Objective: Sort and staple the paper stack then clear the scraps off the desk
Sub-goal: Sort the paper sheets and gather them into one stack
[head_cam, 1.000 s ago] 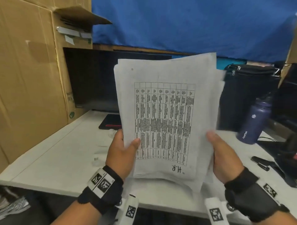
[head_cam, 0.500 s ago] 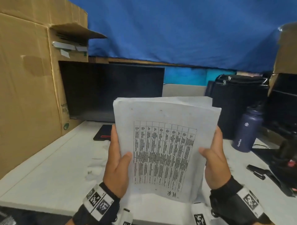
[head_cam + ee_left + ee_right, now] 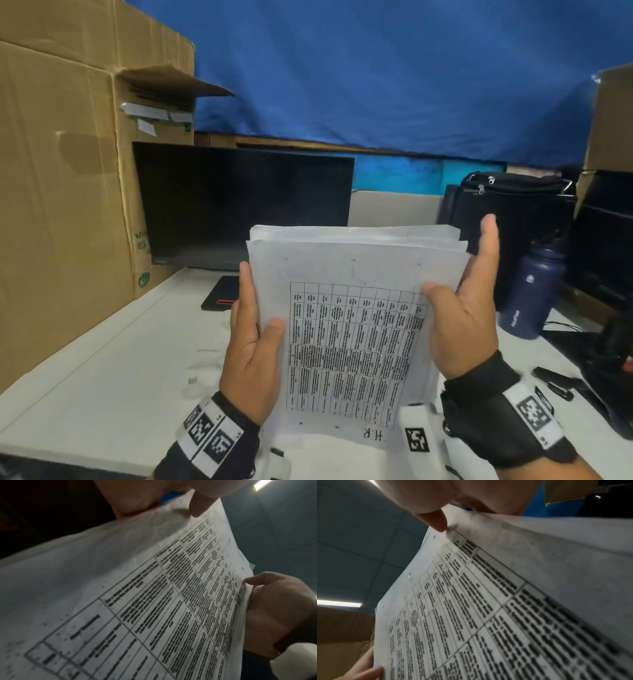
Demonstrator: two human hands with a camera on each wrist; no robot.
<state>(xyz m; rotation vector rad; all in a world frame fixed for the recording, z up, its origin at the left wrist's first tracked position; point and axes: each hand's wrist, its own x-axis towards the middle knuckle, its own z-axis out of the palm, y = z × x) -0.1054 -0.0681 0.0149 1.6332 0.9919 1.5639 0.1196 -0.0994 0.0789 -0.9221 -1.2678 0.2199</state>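
Observation:
I hold a paper stack [image 3: 346,339] upright over the white desk [image 3: 102,370]; its top sheet shows a printed table and "H.R". My left hand [image 3: 253,346] grips the left edge, thumb on the front, fingers running up behind. My right hand [image 3: 462,308] holds the right edge, thumb on the front sheet, fingers straight up past the top corner. The left wrist view shows the printed sheet [image 3: 154,595], and the right wrist view shows it [image 3: 505,601] from below. White paper scraps [image 3: 202,370] lie on the desk left of the stack. The stack's bottom edge is hidden by my wrists.
A dark monitor [image 3: 239,205] stands behind the stack and a big cardboard box [image 3: 61,205] on the left. A flat black item with a red stripe [image 3: 221,294] lies near the monitor. At right are a black bag [image 3: 507,212], a navy bottle [image 3: 531,291] and a black tool [image 3: 555,380].
The stack has come down from in front of my face toward the desk. Both hands slid higher along its side edges, and the sheets sit more squarely together.

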